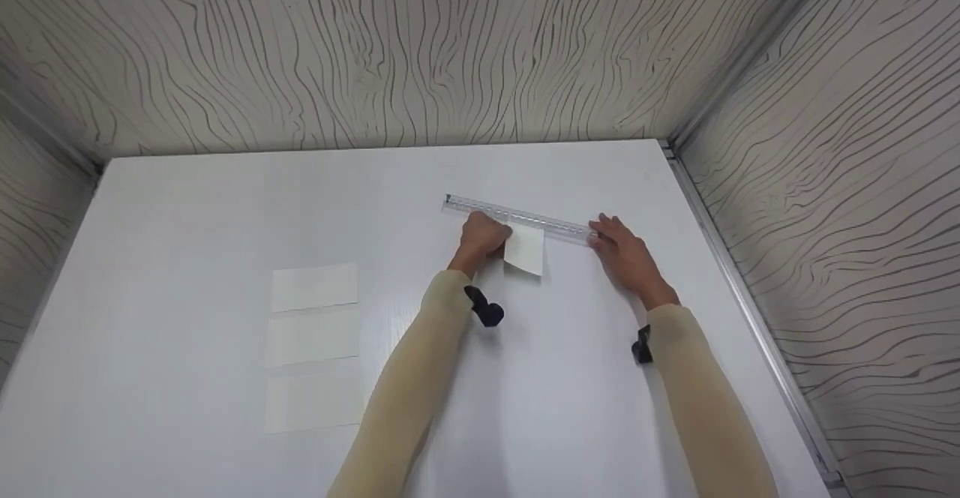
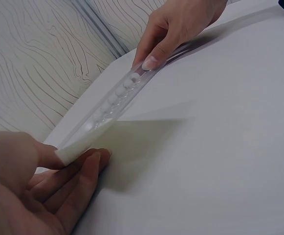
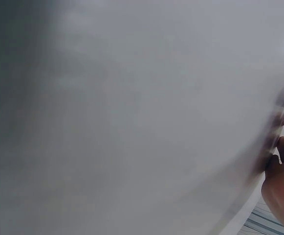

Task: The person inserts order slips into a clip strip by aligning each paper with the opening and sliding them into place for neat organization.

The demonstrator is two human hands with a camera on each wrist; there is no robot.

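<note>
A clear plastic ruler (image 1: pixel 551 224) lies slanted near the back of the white table. Its right end is pinched between the thumb and fingers of my right hand (image 1: pixel 628 258). My left hand (image 1: pixel 482 234) pinches the edge of a small cream sheet of paper (image 1: pixel 525 249), thumb above and curled fingers beneath. In the left wrist view the paper (image 2: pixel 137 144) meets the near edge of the ruler (image 2: pixel 120 95), and its left edge is lifted. Only part of my right hand (image 3: pixel 282 181) shows at the border of the right wrist view.
Three pale paper rectangles (image 1: pixel 315 288) are laid in a column on the left part of the white table (image 1: pixel 187 220). Wood-patterned panels (image 1: pixel 360 48) stand behind and at both sides. A metal rail (image 1: pixel 750 310) runs along the table's right edge.
</note>
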